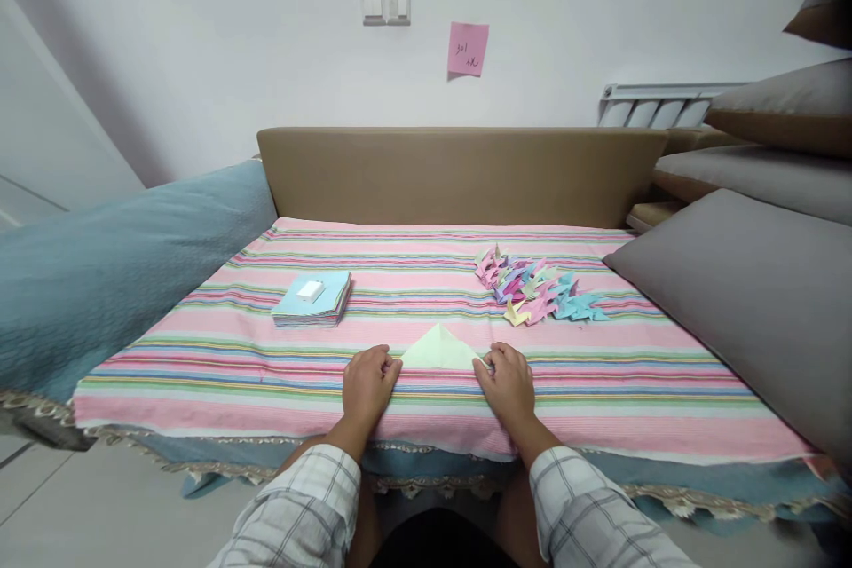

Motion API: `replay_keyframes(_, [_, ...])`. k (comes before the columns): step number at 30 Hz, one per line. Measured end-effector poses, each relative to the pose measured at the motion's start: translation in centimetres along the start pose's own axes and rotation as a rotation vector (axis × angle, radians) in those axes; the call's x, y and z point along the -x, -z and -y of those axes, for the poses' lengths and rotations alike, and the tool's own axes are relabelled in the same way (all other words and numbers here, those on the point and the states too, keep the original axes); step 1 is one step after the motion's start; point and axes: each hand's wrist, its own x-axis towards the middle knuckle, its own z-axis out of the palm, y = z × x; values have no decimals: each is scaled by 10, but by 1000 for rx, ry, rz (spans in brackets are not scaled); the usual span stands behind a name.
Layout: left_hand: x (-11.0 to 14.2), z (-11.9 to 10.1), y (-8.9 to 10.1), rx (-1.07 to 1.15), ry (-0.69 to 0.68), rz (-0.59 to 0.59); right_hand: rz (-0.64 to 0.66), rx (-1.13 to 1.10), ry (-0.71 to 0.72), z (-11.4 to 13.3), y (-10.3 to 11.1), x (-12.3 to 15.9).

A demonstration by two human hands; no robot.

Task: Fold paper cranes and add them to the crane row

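A pale green sheet of paper [437, 350], folded into a triangle, lies in front of me with its point facing away. My left hand [371, 380] pinches its left corner between thumb and fingers. At the opposite corner, my right hand [507, 380] is closed on the paper in the same way. Beyond my right hand is a pile of folded paper cranes [525, 284] in pink, purple, yellow and blue. A stack of coloured paper [311, 300] sits to the left, with a small white block [311, 291] on top.
The striped cloth [226, 355] covers the seat of a sofa, whose brown backrest [459, 177] stands at the far side. Grey cushions [738, 302] are piled on the right, and a blue-covered armrest [166, 240] borders the left. A pink note [468, 49] is stuck to the wall.
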Motion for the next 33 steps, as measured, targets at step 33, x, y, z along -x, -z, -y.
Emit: replay_keyframes(33, [24, -26, -20, -147, -692, 145, -67, -30, 197, -1, -2, 3])
